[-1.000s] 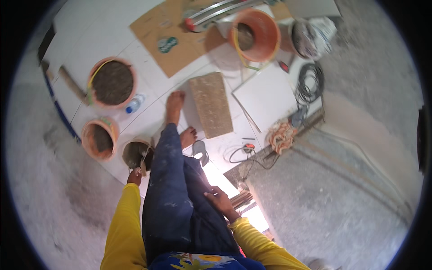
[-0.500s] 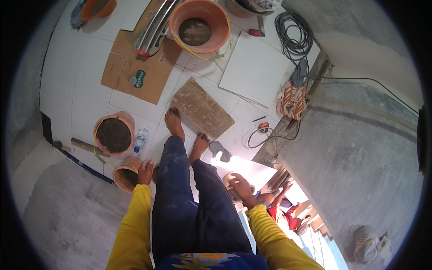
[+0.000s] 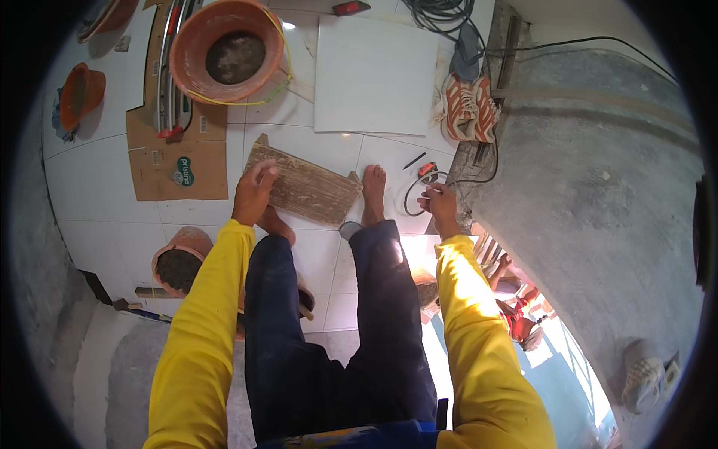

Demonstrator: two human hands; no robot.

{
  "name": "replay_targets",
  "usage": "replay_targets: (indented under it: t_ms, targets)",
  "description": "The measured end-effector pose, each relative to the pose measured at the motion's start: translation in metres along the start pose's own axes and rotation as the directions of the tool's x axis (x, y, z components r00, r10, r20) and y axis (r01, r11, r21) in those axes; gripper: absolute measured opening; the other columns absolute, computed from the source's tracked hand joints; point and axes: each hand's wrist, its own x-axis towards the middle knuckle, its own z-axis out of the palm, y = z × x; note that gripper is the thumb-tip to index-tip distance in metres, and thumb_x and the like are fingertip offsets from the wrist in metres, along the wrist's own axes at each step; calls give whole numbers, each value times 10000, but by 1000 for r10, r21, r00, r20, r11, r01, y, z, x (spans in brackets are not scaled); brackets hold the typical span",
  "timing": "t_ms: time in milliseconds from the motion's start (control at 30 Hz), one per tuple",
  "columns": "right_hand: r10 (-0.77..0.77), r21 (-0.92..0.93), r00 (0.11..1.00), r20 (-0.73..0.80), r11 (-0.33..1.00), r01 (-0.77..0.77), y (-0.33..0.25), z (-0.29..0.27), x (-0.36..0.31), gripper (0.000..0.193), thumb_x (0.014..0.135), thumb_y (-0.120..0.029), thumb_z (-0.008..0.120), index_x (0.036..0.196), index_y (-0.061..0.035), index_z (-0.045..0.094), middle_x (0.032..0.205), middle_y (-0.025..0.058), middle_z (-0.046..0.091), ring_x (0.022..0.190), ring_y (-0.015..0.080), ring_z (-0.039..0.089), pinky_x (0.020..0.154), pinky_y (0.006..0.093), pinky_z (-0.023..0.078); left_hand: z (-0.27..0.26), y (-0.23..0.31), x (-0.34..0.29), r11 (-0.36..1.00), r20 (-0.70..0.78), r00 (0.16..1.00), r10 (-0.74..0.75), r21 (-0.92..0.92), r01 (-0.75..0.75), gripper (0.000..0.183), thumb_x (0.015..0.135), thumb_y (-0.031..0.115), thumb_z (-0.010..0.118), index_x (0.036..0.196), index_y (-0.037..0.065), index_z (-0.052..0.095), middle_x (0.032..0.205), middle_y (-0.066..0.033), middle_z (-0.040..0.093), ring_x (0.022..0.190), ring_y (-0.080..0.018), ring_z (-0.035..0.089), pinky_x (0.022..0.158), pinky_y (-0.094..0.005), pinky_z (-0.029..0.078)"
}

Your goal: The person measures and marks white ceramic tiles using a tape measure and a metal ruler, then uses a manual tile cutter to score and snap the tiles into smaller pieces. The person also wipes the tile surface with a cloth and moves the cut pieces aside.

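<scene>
My left hand (image 3: 254, 196) is held out over the left end of a worn wooden plank stool (image 3: 310, 185), its fingers apart and holding nothing. I cannot tell whether it touches the wood. My right hand (image 3: 441, 207) is empty too, with loosely bent fingers. It hovers beside a small orange-and-black tool (image 3: 428, 172) and a looped grey cable (image 3: 407, 200) on the tiled floor. A thin black stick (image 3: 414, 160) lies close by. My bare feet stand at either end of the stool, the left one partly hidden by my arm.
A large orange bucket (image 3: 182, 58) with grey mix stands ahead, near flattened cardboard (image 3: 142, 176) bearing a tile cutter (image 3: 173, 90). White tiles (image 3: 374, 75) lie stacked beside striped shoes (image 3: 460, 112). Another bucket (image 3: 191, 243) is at left. Someone in red (image 3: 521, 314) is at lower right.
Both hands have moved forward and up from beside my legs. My right foot has stepped to the stool's right end. The whole view has turned, and the buckets appear farther left.
</scene>
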Motion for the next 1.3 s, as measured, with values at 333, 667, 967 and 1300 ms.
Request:
replay_targets:
  t_ms: [333,667,967,1300]
  targets:
    - [141,-209,985,-101,965,-160,43,67,200,401,1043,-245,628,817,85,654,677,196,748,565,268,759,517,339,578,123,17,163,999,-222,975,7,-46,-17,358,1033,220,658,1238,-69,703,1058,-87,738,967,-162,687,905,-295,531]
    - [-99,-387,937,-334,921,-41,101,68,214,257,1004,-253,644,1023,3,616,1052,253,726,1040,456,680,937,522,512,301,-14,121,997,89,995,42,57,-47,265,1031,187,628,1168,-13,733,981,-143,769,894,-210,719,859,-335,568]
    - [-89,-279,951,-297,960,3,153,39,168,315,996,-192,551,1194,37,637,1144,274,714,1079,476,672,961,545,505,339,-13,111,974,217,957,-192,164,159,329,985,271,624,1164,23,746,1017,-182,785,924,-325,761,867,-395,585]
    - [14,-182,824,-566,973,-142,123,87,188,369,955,-354,732,1055,2,752,971,211,778,912,414,737,846,530,547,362,-32,107,946,224,938,-264,250,206,373,986,355,604,1166,77,775,1081,-164,798,1062,-364,753,944,-423,568]
